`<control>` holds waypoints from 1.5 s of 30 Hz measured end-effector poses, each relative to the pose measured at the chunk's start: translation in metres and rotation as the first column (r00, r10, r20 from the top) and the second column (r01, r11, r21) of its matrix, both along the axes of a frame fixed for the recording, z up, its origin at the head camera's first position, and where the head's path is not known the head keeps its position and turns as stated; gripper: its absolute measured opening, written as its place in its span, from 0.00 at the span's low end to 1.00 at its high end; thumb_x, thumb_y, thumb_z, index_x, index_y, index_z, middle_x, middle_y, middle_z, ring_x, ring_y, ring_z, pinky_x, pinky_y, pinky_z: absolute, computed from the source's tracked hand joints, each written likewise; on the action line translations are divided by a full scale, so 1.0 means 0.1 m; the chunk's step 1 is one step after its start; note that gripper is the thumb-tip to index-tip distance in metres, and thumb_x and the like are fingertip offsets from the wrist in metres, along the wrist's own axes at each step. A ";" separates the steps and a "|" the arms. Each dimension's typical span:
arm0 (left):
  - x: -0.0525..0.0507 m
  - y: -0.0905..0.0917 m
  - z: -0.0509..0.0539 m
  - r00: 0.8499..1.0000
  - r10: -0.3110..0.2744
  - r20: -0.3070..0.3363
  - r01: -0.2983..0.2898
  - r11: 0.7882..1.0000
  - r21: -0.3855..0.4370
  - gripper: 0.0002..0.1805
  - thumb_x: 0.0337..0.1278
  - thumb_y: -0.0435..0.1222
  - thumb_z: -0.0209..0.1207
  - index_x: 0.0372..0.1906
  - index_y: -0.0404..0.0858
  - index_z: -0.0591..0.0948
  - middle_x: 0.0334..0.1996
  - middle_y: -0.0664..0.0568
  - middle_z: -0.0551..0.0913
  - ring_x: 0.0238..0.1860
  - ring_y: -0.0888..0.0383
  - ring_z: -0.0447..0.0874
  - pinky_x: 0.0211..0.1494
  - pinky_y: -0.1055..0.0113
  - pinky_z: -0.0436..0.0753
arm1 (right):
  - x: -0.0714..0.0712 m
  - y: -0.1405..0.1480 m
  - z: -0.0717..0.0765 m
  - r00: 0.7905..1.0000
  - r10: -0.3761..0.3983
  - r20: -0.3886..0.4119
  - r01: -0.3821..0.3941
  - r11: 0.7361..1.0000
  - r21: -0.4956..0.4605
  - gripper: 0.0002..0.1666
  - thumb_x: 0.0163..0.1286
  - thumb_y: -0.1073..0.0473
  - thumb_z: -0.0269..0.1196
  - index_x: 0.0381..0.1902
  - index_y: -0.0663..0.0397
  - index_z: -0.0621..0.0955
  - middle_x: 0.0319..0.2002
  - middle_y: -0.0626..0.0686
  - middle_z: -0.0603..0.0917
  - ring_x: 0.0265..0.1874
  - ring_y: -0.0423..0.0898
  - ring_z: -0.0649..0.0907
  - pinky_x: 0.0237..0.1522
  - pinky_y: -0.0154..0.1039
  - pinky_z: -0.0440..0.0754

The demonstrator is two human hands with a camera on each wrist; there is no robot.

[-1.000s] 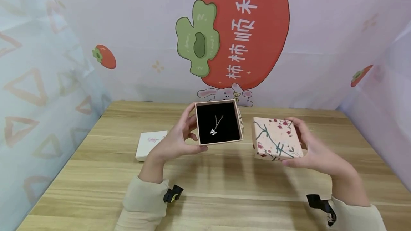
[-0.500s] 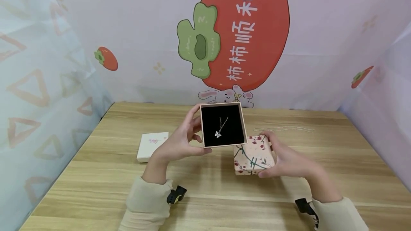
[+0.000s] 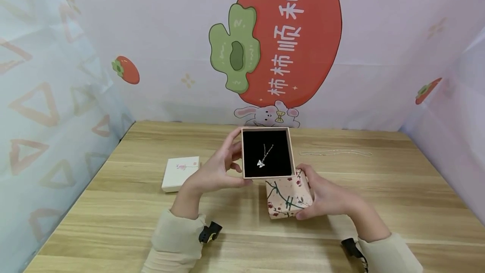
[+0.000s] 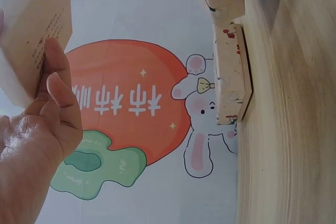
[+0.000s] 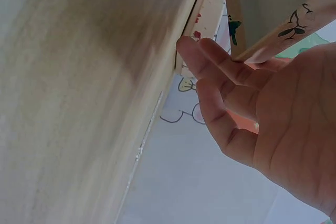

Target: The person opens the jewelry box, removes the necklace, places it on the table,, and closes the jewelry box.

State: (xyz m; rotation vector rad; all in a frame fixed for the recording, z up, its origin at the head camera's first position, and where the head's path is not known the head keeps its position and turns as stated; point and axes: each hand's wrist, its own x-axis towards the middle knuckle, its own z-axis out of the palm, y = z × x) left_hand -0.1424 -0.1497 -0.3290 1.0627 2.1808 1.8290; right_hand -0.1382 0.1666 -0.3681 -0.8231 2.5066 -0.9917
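Note:
My left hand (image 3: 217, 169) grips an open square box (image 3: 267, 134), tilted so its black lining faces me. On that lining lies a silver necklace (image 3: 261, 162) with a small bow-like pendant. The left wrist view shows the printed underside of this box (image 4: 39, 40), held above the table. In my right hand (image 3: 329, 197) is a pink box lid (image 3: 286, 197) with a floral branch print, gripped at its right side. It sits just below and in front of the open box, whose lower edge overlaps it in the head view. The right wrist view shows the lid's hollow inside.
A flat white box (image 3: 178, 175) with a pink flower lies at left on the wooden table (image 3: 125, 222). A thin silver chain (image 3: 337, 152) stretches along the back right. Another floral box (image 4: 231, 77) stands near the printed backdrop (image 3: 174, 33), hidden in the head view.
My right hand has carried the lid leftward and down, bringing it below the open box. The left hand has shifted slightly right and down with the box. The chain has come into sight.

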 end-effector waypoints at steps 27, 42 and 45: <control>-0.02 0.05 -0.04 0.998 -0.053 0.029 0.054 0.999 -0.005 0.60 0.43 0.23 0.70 0.78 0.47 0.45 0.66 0.48 0.73 0.56 0.52 0.77 0.43 0.57 0.77 | 0.11 -0.20 -0.10 0.979 -0.080 -0.187 0.154 0.892 0.426 0.72 0.35 0.36 0.81 0.67 0.68 0.58 0.62 0.65 0.67 0.57 0.61 0.68 0.49 0.65 0.72; 0.00 0.04 -0.03 0.999 -0.028 0.045 0.028 0.999 -0.018 0.61 0.43 0.24 0.71 0.77 0.55 0.46 0.64 0.47 0.75 0.56 0.53 0.77 0.43 0.62 0.75 | 0.08 -0.14 0.28 0.968 -0.062 -0.242 0.126 0.958 0.258 0.61 0.54 0.49 0.76 0.75 0.62 0.53 0.71 0.66 0.59 0.66 0.75 0.62 0.53 0.77 0.68; 0.00 0.03 -0.03 0.999 -0.022 0.038 0.023 0.999 -0.023 0.61 0.43 0.25 0.71 0.77 0.53 0.46 0.65 0.46 0.74 0.56 0.53 0.77 0.44 0.60 0.75 | 0.06 -0.14 0.47 0.942 -0.060 -0.331 0.105 0.987 0.122 0.46 0.64 0.58 0.68 0.73 0.61 0.57 0.70 0.63 0.62 0.68 0.70 0.63 0.61 0.71 0.67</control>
